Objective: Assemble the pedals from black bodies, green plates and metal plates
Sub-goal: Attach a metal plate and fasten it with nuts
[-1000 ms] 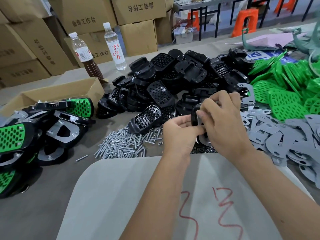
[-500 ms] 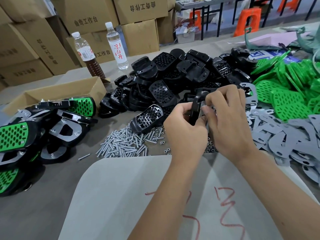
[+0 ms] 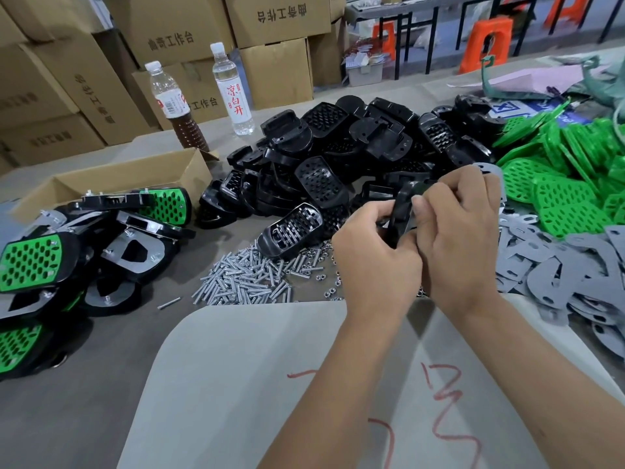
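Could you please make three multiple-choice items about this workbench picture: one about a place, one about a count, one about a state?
1. Where do the finished pedals lie?
A. at the table's left side
B. at its right side
C. on the cartons

2. How many bottles stand behind the open carton?
A. one
B. two
C. four

3. What are the hands doing?
A. both rest flat on the table
B. both grip one black body
C. only one touches a part

Answers:
1 A, the finished pedals with green faces are piled on the left.
2 B, the brown bottle and the clear bottle stand upright.
3 B, the left hand and the right hand curl round the black body.
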A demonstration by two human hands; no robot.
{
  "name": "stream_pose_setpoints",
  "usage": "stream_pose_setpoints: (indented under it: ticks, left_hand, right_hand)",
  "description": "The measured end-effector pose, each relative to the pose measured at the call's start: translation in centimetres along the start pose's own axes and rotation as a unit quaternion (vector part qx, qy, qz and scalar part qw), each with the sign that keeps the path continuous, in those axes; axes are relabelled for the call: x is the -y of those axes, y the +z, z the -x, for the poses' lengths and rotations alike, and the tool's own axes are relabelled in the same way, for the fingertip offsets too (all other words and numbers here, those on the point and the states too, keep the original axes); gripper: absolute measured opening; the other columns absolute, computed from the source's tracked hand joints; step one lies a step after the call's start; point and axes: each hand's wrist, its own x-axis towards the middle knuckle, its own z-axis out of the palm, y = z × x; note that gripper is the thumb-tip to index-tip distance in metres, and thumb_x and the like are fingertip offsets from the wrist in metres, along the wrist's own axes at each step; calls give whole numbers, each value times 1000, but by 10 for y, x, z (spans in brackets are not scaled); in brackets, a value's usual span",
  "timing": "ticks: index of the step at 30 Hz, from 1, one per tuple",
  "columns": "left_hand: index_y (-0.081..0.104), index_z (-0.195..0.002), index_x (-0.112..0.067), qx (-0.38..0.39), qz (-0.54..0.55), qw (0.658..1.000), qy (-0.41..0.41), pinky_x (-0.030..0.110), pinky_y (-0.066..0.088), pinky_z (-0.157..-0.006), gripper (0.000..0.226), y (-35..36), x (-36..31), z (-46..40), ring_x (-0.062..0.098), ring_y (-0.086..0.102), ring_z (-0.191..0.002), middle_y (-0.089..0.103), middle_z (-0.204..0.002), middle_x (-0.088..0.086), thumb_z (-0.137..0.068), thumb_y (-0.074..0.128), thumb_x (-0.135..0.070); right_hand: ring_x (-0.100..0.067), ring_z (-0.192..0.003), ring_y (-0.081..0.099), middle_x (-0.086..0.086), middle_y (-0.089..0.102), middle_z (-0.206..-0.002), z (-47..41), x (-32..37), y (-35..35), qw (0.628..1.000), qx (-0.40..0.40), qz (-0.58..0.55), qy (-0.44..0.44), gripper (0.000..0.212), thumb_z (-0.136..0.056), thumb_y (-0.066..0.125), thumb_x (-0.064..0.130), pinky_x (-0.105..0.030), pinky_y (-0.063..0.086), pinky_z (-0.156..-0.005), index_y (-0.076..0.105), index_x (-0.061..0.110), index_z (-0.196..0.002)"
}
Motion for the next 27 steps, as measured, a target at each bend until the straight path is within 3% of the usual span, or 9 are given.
stream_pose_setpoints:
  ticks: [8,11,14,17,18,23,27]
  left_hand:
    - [75,-105,-11,-16,-80,992,95,41,55,-83,25,-2,7,-4,20,69,-89,74,-97,-2,-82,77,-2]
    - [74,-104,-13,-21,-106,988,111,42,55,-83,26,-10,10,-11,19,68,-91,73,-97,-3,-81,78,-2]
    - [70,-101,-20,-56,-66,995,58,36,58,-81,23,-25,15,-21,8,70,-87,73,-92,-11,-85,79,-7]
    - [64,-101,-24,-102,3,995,-7,19,54,-69,23,-38,20,-31,0,70,-76,75,-82,-9,-90,77,-9]
    - [63,-102,-24,-114,28,993,-23,18,53,-66,22,-42,22,-35,1,70,-72,76,-79,-6,-91,76,-10]
    - [64,-102,-25,-135,89,984,-79,51,62,-85,21,-50,23,-42,22,76,-86,79,-89,2,-91,77,-12]
    - [64,-101,-28,-131,109,981,-96,55,63,-77,20,-48,22,-41,22,75,-81,77,-88,2,-91,78,-16]
  right_hand:
    - [-27,-88,39,-9,51,-88,-2,6,0,996,35,-24,78,37,-108,48,17,-30,26,-82,53,7,-72]
    - [-27,-83,45,-3,50,-81,-2,7,-1,989,73,-80,98,39,-110,45,21,-31,27,-77,51,8,-74]
    - [-25,-79,49,2,56,-77,-2,4,-5,977,161,-122,68,30,-107,50,25,-39,34,-72,58,10,-82]
    - [-26,-94,48,3,62,-90,4,1,-7,947,312,-67,-29,7,-94,70,22,-44,43,-85,72,17,-90]
    - [-27,-99,45,2,61,-95,6,2,-7,936,346,-50,-48,8,-90,75,24,-44,43,-88,75,18,-96]
    - [-22,-106,34,4,53,-105,10,10,-2,906,417,-15,-72,29,-89,76,42,-43,41,-97,75,24,-112]
    - [-19,-102,32,6,52,-100,8,11,-2,899,433,-22,-60,14,-93,73,34,-42,40,-98,70,20,-96]
